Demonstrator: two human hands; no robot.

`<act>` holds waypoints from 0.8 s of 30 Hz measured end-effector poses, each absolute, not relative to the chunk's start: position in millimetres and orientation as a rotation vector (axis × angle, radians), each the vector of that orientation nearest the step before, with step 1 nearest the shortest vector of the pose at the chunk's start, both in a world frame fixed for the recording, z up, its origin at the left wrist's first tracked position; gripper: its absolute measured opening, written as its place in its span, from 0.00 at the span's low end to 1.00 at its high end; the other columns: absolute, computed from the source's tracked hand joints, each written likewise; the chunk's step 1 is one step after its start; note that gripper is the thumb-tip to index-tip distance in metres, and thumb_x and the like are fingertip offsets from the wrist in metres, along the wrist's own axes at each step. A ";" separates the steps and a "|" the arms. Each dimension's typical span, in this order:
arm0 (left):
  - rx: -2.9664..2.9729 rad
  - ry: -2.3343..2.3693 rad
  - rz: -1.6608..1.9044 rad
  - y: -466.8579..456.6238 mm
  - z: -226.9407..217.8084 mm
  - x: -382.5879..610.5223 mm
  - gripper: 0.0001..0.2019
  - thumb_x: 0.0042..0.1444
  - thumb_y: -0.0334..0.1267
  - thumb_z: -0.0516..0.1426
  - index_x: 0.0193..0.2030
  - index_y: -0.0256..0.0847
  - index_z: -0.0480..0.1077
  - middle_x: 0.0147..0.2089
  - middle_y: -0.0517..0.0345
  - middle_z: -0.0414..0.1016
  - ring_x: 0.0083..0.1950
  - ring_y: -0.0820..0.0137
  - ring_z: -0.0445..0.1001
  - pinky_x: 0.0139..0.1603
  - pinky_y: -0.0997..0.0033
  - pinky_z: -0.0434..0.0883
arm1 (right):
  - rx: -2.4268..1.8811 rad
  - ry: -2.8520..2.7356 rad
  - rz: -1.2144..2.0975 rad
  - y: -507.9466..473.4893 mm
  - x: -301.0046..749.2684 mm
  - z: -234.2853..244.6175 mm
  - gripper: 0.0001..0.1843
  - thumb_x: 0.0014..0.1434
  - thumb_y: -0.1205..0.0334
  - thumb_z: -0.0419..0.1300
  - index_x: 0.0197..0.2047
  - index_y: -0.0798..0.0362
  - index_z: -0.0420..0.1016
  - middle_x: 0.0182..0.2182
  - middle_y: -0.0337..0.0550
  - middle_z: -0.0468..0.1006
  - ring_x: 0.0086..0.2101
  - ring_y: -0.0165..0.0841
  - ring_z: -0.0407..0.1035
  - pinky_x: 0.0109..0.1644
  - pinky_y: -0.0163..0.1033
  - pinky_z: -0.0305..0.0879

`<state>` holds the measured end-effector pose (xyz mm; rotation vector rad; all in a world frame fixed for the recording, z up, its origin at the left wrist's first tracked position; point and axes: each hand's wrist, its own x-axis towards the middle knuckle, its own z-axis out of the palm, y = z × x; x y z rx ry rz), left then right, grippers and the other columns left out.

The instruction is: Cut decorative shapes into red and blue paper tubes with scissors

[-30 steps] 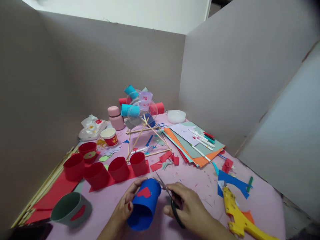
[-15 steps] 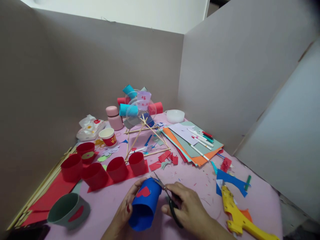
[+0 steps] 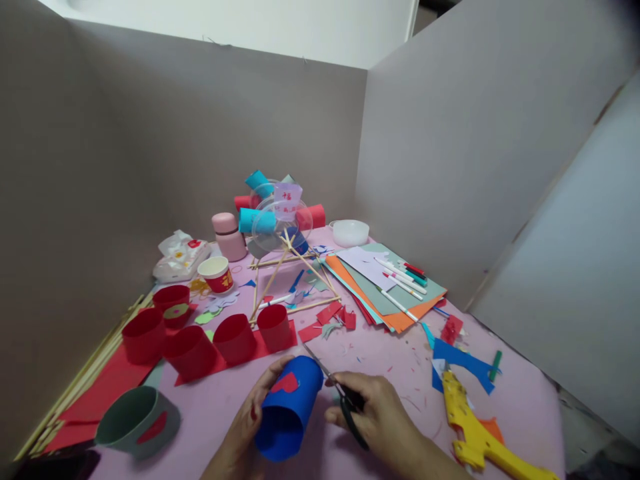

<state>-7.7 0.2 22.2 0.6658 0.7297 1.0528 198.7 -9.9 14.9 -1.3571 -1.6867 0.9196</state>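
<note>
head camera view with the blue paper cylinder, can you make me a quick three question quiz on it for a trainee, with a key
1. True or false: the left hand holds the yellow glue gun.

2. Which shape is the red paper cut-out on the blue paper cylinder?
a) star
b) heart
c) square

3. Fill the gap: the right hand holds the ____.

Key:
1. False; the left hand holds the blue paper cylinder, and the yellow glue gun lies on the pink tabletop.
2. b) heart
3. scissors
</note>
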 end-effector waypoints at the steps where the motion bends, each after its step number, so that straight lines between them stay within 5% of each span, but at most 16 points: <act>1: 0.680 0.741 1.047 1.4 21.5 -8.6 0.30 0.40 0.56 0.64 0.52 0.49 0.72 0.57 0.55 0.74 0.62 0.52 0.64 0.54 0.63 0.67 | -1.342 -1.627 0.971 -9.7 198.6 14.7 0.17 0.50 0.50 0.64 0.38 0.54 0.77 0.21 0.32 0.63 0.23 0.29 0.56 0.28 0.33 0.54; 5: 0.848 0.733 0.986 11.9 14.2 -9.7 0.29 0.40 0.58 0.63 0.50 0.51 0.72 0.55 0.54 0.75 0.57 0.51 0.69 0.52 0.61 0.69 | -1.175 -1.398 1.175 -10.8 197.0 16.9 0.28 0.47 0.44 0.66 0.47 0.52 0.71 0.29 0.38 0.69 0.26 0.30 0.60 0.29 0.33 0.58; 9: 1.077 0.723 0.874 12.9 14.8 -2.1 0.34 0.36 0.56 0.66 0.51 0.47 0.70 0.53 0.48 0.74 0.55 0.48 0.70 0.53 0.54 0.66 | -1.030 -1.355 1.282 -16.4 192.3 21.5 0.42 0.32 0.38 0.71 0.49 0.47 0.67 0.43 0.45 0.71 0.34 0.36 0.65 0.33 0.36 0.64; 17: 1.097 0.663 0.984 12.1 -2.8 3.5 0.48 0.36 0.59 0.65 0.64 0.49 0.52 0.63 0.42 0.61 0.64 0.45 0.59 0.60 0.50 0.59 | -0.862 -1.176 1.421 -19.0 188.4 22.0 0.38 0.35 0.43 0.73 0.47 0.46 0.66 0.40 0.41 0.70 0.33 0.33 0.66 0.35 0.36 0.64; 19: 1.061 0.596 1.051 17.9 -17.3 5.3 0.55 0.28 0.59 0.67 0.64 0.50 0.50 0.63 0.42 0.62 0.67 0.43 0.53 0.62 0.49 0.56 | -0.795 -1.103 1.404 -17.8 187.9 19.3 0.36 0.37 0.44 0.73 0.47 0.45 0.65 0.41 0.41 0.70 0.35 0.33 0.67 0.36 0.36 0.65; 24: 0.969 0.536 0.969 11.8 -18.8 18.8 0.43 0.37 0.56 0.66 0.60 0.46 0.61 0.62 0.42 0.66 0.65 0.42 0.57 0.63 0.47 0.55 | -0.716 -1.001 1.312 -15.7 181.7 4.2 0.34 0.42 0.43 0.71 0.49 0.43 0.64 0.40 0.40 0.71 0.38 0.35 0.69 0.41 0.37 0.65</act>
